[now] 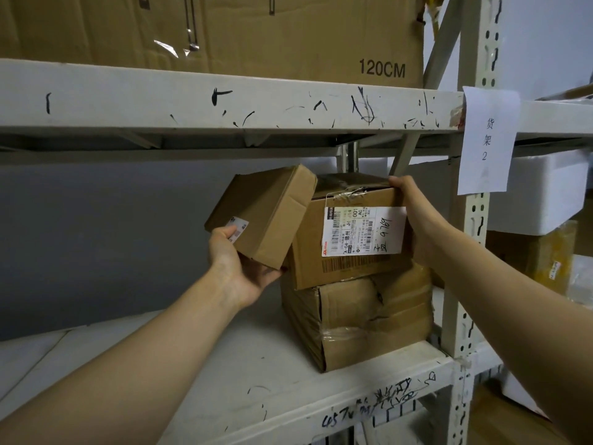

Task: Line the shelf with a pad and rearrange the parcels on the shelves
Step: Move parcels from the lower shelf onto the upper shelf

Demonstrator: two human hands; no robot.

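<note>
While outstretched, left hand (237, 268) under parcel (266, 213)

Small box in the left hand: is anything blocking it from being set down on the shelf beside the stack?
Nothing visible lies on the shelf under or left of the small box, which the left hand holds tilted next to the labelled box.

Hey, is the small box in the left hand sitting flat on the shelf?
No, the left hand holds the small box tilted in the air, clear of the shelf below it.
</note>
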